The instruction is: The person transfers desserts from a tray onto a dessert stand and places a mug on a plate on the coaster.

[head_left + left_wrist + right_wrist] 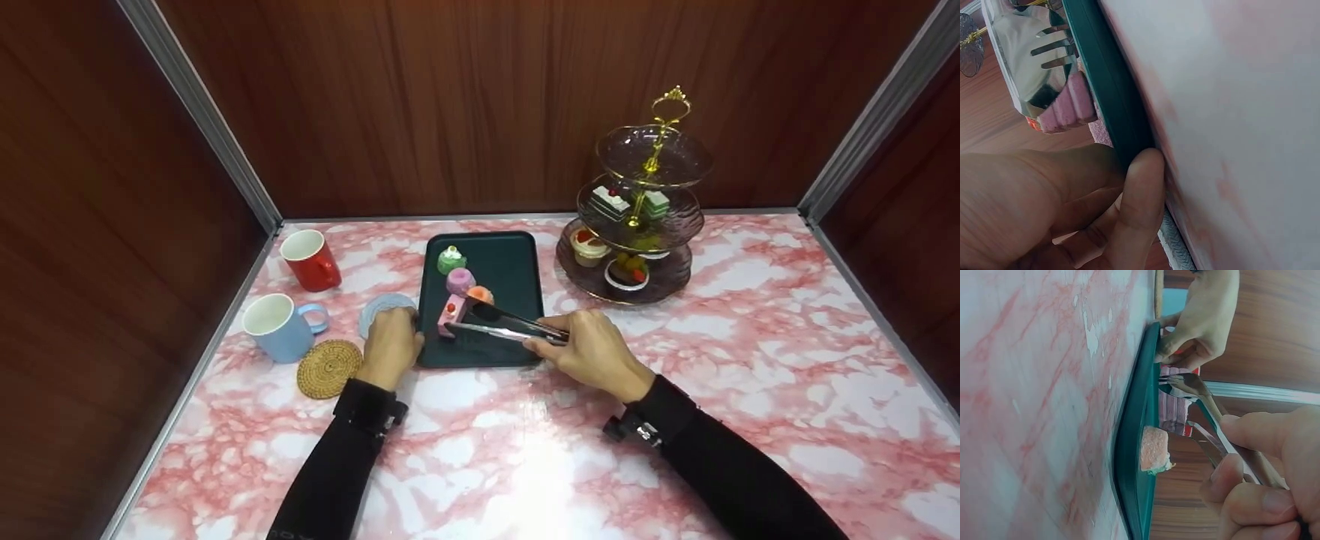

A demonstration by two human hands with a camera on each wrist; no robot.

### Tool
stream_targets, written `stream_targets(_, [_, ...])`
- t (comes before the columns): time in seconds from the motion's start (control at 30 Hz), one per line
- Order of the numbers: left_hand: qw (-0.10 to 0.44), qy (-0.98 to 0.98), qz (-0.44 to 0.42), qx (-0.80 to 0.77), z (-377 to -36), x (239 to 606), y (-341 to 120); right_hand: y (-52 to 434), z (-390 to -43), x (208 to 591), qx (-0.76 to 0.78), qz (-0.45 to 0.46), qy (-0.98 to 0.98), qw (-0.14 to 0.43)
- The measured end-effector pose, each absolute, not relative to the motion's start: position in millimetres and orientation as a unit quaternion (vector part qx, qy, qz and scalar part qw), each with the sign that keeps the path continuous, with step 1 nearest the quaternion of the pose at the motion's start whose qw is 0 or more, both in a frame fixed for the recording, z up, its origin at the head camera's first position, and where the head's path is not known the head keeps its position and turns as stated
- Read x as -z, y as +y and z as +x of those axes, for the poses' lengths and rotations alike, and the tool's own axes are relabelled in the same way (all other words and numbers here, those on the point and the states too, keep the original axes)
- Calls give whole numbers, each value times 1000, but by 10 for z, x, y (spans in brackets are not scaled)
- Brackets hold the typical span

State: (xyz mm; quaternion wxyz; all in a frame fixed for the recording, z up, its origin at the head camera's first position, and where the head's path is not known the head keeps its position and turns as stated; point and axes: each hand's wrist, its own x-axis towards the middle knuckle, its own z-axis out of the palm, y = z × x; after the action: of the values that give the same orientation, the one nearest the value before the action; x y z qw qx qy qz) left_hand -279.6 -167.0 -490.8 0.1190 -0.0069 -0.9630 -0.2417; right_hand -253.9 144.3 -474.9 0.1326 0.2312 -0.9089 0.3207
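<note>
A dark green tray (517,270) lies on the pink marble table and carries several small cakes: green (451,259), purple (460,280), orange (481,294) and a pink slice (450,316). My right hand (592,349) holds metal tongs (506,324) whose tips close around the pink slice (1172,408). My left hand (390,346) grips the tray's left front edge (1112,107), thumb (1140,191) pressed on the rim. The tongs' forked blade (1033,62) sits against the pink slice (1069,107).
A three-tier glass stand (637,217) with small cakes stands at the back right. A red mug (311,259), a blue mug (279,325), a grey coaster (384,309) and a woven coaster (328,367) sit to the left. Wooden walls enclose the table.
</note>
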Motion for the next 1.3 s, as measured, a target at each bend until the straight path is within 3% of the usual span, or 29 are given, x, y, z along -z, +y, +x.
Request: stream_targets(1.3, [120, -963, -16, 239, -2786, 4902, -1677, 2076, -2433, 4430, -308, 195, -894, 260])
